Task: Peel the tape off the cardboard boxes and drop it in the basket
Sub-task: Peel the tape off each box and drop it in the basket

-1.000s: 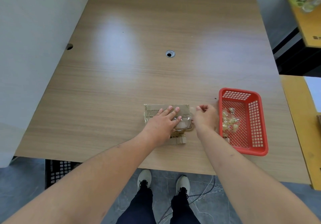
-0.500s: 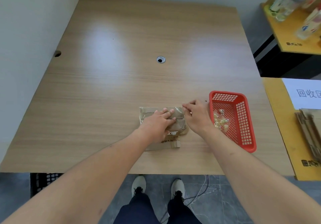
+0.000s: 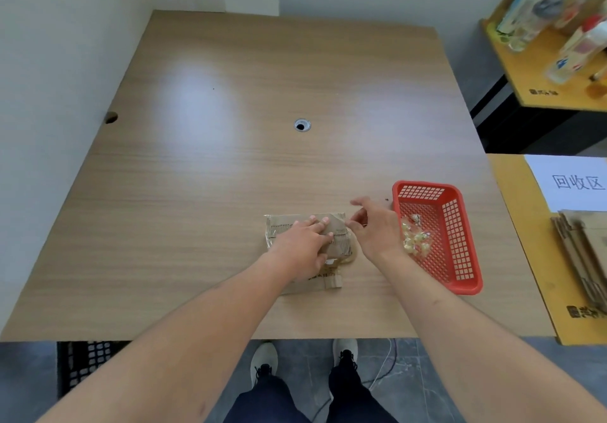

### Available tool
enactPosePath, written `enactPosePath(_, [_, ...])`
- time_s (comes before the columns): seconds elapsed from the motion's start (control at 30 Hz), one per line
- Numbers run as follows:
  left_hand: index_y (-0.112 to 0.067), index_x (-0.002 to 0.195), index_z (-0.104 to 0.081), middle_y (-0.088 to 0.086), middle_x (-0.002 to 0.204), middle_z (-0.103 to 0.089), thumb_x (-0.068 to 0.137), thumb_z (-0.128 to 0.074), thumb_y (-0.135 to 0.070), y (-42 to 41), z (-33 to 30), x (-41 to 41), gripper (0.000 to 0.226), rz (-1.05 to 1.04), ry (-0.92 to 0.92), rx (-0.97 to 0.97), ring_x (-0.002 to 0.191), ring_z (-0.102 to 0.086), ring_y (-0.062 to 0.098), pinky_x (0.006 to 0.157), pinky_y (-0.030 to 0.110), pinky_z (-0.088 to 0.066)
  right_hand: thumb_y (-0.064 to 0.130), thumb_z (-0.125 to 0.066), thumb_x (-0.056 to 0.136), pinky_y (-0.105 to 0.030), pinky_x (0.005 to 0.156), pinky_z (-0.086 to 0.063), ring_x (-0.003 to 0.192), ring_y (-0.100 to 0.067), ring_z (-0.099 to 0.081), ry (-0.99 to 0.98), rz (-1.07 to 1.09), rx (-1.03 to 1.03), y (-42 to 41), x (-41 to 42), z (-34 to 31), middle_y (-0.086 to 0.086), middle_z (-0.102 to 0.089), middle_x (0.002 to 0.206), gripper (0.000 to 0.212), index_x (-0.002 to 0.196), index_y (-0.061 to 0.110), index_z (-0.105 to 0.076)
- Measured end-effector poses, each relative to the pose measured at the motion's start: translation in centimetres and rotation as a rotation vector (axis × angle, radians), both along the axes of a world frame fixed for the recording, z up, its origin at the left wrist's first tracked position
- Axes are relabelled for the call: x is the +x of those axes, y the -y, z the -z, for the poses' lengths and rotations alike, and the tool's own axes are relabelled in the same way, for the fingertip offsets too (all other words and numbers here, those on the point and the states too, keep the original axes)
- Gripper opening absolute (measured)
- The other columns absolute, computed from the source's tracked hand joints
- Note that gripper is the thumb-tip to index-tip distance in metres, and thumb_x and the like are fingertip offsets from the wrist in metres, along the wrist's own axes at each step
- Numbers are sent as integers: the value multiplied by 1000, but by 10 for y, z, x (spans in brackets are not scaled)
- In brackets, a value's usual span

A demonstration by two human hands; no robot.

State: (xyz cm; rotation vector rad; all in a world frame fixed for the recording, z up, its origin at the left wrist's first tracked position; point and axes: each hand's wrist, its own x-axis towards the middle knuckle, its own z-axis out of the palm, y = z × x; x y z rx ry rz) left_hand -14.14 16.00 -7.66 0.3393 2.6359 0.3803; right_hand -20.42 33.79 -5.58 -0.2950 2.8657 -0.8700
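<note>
- Wooden table [image 3: 230,166]: flattened cardboard box [image 3: 335,225], red basket [image 3: 460,278] holding crumpled tape [image 3: 415,242].
- Left hand [image 3: 302,248]: fingers straight, pressing box.
- Right hand [image 3: 374,229]: grasp cannot be told.

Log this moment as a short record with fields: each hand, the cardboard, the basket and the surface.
left hand: left hand lies flat, fingers straight, pressing on the cardboard
right hand: right hand at the cardboard's right edge, fingertips pinched; clear tape there too faint to confirm
cardboard: flattened brown cardboard box, lying on the table
basket: red plastic mesh basket, right of the cardboard, holding crumpled tape scraps
surface: light wooden table
</note>
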Motion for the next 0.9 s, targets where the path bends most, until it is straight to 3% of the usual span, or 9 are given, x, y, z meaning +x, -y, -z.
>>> enactPosePath(0.07, [-25, 155, -41, -1, 170, -13, 104, -46, -37, -2, -2, -2, 53, -32, 11, 16, 156, -11, 24, 125, 48, -19, 15, -81, 85, -30, 85, -54, 81, -10, -66, 63, -26, -29, 0, -6, 3, 10, -73, 83, 15, 99, 21, -78])
enactPosePath(0.13, [-27, 149, -50, -4, 169, -20, 104, -46, -37, -5, -5, -2, 46, -94, 19, 43, 155, -18, 23, 123, 48, -24, 9, -81, 82, -28, 78, -50, 78, -10, -63, 106, -87, -63, -2, -11, 6, 6, -75, 82, 9, 87, 17, -81])
enactPosePath(0.23, [-31, 130, -67, -8, 160, -35, 103, -48, -34, -13, -12, -3, 34, -216, -8, 59, 139, -43, 25, 105, 39, -44, 5, -77, 83, -24, 75, -44, 81, -10, -61, 150, -209, -33, -8, -16, 8, 4, -73, 84, 15, 87, 18, -82])
enactPosePath(0.33, [-30, 118, -74, -10, 149, -44, 102, -50, -32, -23, -17, -5, 29, -319, -39, 76, 124, -53, 25, 92, 32, -42, 7, -81, 82, -28, 82, -47, 91, -17, -58, 194, -275, -44, -17, -22, 4, 2, -58, 96, 15, 86, 21, -83])
enactPosePath(0.4, [-28, 114, -75, -9, 147, -46, 102, -51, -31, -30, -19, -6, 28, -353, -47, 75, 123, -53, 25, 94, 32, -43, 10, -88, 77, -24, 82, -44, 92, -18, -52, 194, -303, -52, -23, -28, 1, -1, -46, 100, 13, 84, 20, -83])
enactPosePath(0.53, [-23, 110, -77, -7, 146, -45, 100, -54, -26, -39, -19, -4, 26, -421, -37, 79, 122, -53, 28, 101, 36, -45, 7, -84, 81, -19, 78, -42, 90, -15, -57, 228, -372, -26, -29, -34, 2, 4, -56, 94, 10, 89, 12, -83])
enactPosePath(0.77, [-28, 116, -76, -10, 147, -44, 100, -55, -26, -40, -23, -7, 27, -435, -47, 73, 121, -55, 27, 99, 39, -48, 0, -76, 88, -13, 91, -44, 107, -15, -64, 348, -583, 5, -30, -41, 2, -2, -68, 126, 29, 116, 7, -77])
enactPosePath(0.83, [-30, 122, -74, -9, 152, -40, 101, -54, -26, -37, -23, -7, 29, -414, -37, 63, 124, -53, 28, 100, 39, -47, -2, -72, 89, -19, 95, -48, 109, -18, -66, 324, -599, 31, -29, -45, 1, -4, -71, 122, 26, 114, 5, -78])
enactPosePath(0.9, [-31, 129, -70, -9, 158, -34, 101, -52, -25, -36, -22, -5, 33, -398, -18, 50, 129, -50, 30, 104, 42, -45, -7, -62, 90, -35, 97, -51, 105, -27, -68, 286, -626, 105, -24, -45, -1, -12, -75, 111, 23, 105, 0, -78])
